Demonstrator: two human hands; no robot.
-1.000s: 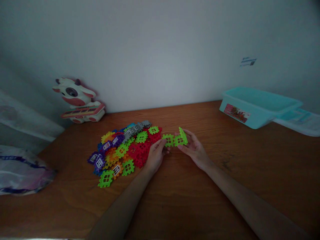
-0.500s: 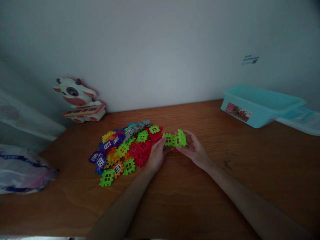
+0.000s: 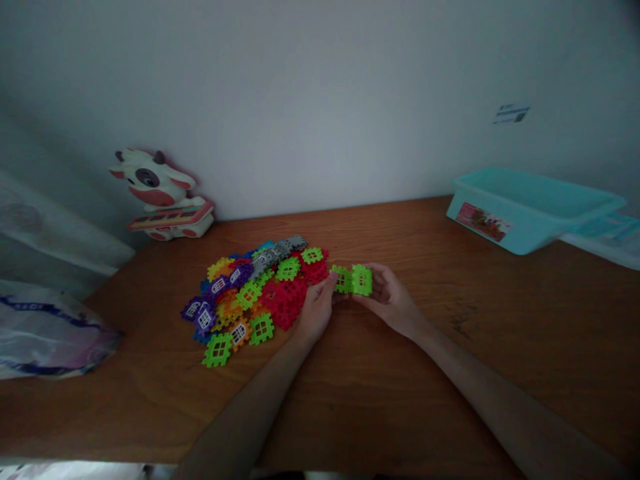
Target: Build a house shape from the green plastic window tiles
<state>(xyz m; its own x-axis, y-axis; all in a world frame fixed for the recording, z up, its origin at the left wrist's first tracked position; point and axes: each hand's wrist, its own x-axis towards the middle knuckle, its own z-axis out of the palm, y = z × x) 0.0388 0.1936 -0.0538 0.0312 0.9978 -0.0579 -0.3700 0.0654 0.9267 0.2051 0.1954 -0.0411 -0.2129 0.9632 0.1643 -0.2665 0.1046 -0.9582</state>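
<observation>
Between my hands, just above the wooden table (image 3: 400, 413), are bright green interlocking window blocks (image 3: 362, 281) joined together. My left hand (image 3: 319, 303) pinches the left block (image 3: 341, 279), thumb on its near face. The fingers of my right hand (image 3: 393, 298) close around the right end, where one block stands at an angle to the others. How far its teeth are seated I cannot tell. Left of my hands spreads a pile of loose blocks: red ones (image 3: 285, 303), purple ones (image 3: 205, 319), grey ones (image 3: 280, 251), and several green ones (image 3: 218, 350).
A cow-shaped toy keyboard (image 3: 170, 217) stands at the back left against the wall. A turquoise plastic bin (image 3: 525, 220) sits at the back right, a pale lid partly behind it. On the left edge lies a clear plastic bag (image 3: 45, 333).
The angled green block at the right end has turned, its face now showing more flatly toward me. Both hands keep their hold, and the view has shifted slightly.
</observation>
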